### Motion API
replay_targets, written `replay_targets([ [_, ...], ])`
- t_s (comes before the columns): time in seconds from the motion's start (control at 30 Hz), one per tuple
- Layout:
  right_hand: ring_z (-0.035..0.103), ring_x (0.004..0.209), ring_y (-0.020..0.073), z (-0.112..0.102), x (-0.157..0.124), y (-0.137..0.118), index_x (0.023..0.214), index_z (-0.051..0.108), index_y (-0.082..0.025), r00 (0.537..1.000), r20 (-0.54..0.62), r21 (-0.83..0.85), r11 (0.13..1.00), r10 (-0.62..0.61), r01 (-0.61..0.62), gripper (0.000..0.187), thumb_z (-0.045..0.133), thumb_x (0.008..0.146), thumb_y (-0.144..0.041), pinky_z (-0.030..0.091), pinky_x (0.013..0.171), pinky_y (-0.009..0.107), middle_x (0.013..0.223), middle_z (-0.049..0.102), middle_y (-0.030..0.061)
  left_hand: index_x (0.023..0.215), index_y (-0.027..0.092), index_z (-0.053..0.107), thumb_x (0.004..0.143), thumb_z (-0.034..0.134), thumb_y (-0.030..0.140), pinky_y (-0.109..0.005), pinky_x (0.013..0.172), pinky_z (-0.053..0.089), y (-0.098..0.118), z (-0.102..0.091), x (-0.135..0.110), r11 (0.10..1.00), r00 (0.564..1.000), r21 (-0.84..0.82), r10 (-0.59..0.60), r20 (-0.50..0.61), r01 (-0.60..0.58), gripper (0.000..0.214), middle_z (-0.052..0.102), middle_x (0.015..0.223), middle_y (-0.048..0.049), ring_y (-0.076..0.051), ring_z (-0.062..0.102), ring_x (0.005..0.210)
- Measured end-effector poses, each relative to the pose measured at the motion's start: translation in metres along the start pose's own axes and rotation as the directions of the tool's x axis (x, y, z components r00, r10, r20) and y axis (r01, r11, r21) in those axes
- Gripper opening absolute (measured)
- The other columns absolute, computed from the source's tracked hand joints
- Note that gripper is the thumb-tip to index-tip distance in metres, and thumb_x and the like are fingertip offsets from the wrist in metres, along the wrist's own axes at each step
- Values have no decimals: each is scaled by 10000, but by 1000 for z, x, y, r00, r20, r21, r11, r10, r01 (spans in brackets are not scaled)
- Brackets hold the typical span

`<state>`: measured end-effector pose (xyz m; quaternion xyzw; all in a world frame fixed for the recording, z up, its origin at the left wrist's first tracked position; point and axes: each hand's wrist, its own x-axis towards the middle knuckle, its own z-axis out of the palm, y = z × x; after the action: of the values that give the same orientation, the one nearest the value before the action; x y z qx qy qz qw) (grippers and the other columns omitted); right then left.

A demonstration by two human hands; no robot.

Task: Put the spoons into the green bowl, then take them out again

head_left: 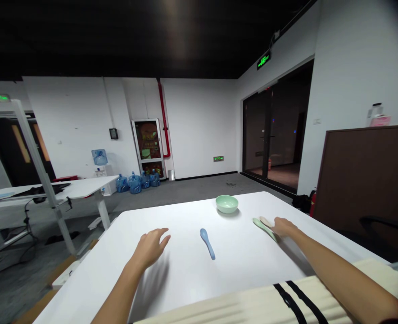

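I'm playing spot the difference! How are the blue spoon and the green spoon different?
Colour: the blue spoon is blue; the green spoon is pale green.
Place: the blue spoon lies apart; the green spoon is right by the beige spoon and the right hand.
Slant: the green spoon's handle slants more to the right than the blue spoon's.
Same: both spoons have their scoop ends pointing away from the person.

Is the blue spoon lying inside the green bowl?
No, the blue spoon lies on the white table, apart from the green bowl.
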<state>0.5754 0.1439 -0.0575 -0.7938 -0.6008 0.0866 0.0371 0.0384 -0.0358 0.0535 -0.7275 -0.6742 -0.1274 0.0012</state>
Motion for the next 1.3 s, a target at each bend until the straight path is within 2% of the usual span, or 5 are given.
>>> replay_targets([
  [0.5,662,997,325,-18,-20,-29,1034,678,-121,995,-82,-1,999,-52,52,360,556,855,-408,462,739,361,1119,668,221,1324,234,602,961,343,489,-384,1033,443,-1,1,1,1000,1000,2,-2,-3,2,514,632,1378,-70,-263,575,1277],
  [0.7,657,1023,318,-11,-24,-36,1052,671,-157,990,-43,-57,990,-134,131,326,645,766,-313,458,737,330,1162,668,183,1322,236,604,956,345,494,-389,1033,443,-1,2,1,1000,1000,-3,-6,-5,6,518,631,1380,-68,-267,571,1283],
  [0.9,663,1029,293,-2,-22,-32,1202,613,-218,986,-12,-55,985,-167,166,490,639,714,-176,457,739,312,1186,668,154,1323,247,604,954,349,492,-392,1038,440,-2,3,2,1000,1000,-9,-4,-4,4,511,633,1378,-66,-266,572,1280],
  [1.1,677,942,276,-10,-24,-49,1009,649,-157,989,3,-33,989,-146,146,295,624,724,-229,451,667,291,1118,676,163,1323,232,602,959,347,479,-400,1030,444,-1,0,1,1000,1000,-10,1,1,-1,508,638,1369,-76,-266,576,1273],
  [1.3,641,653,197,-31,-36,-84,694,651,-123,972,90,90,974,-217,209,184,666,685,-307,412,542,262,774,685,121,1321,233,604,962,352,466,-394,1033,439,-1,-1,-1,1000,1000,-2,3,-8,-3,496,645,1360,-79,-262,582,1269],
])
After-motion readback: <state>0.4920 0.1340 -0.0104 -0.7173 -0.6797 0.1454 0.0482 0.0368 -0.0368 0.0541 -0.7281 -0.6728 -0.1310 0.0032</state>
